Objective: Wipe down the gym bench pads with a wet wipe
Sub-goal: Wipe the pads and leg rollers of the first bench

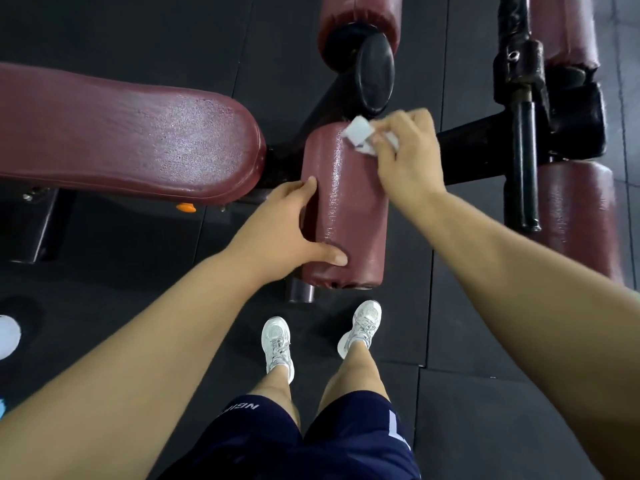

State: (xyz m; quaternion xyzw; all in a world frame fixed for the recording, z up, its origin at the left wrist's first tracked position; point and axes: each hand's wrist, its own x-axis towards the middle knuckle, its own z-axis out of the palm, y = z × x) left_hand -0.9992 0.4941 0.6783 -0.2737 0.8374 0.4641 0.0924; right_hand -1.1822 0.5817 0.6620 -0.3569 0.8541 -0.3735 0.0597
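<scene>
Bare forearms (138,344) reaching down, left hand (277,226) clasping maroon roller pad (349,209), right hand (408,157) pinching wet wipe (358,133) against its top

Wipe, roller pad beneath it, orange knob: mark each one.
wipe (358,133), head view, on its white folded corner.
roller pad (346,209), head view, on its glossy top.
orange knob (186,207), head view, on its middle.

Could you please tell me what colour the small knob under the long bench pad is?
Orange knob, head view.
</scene>
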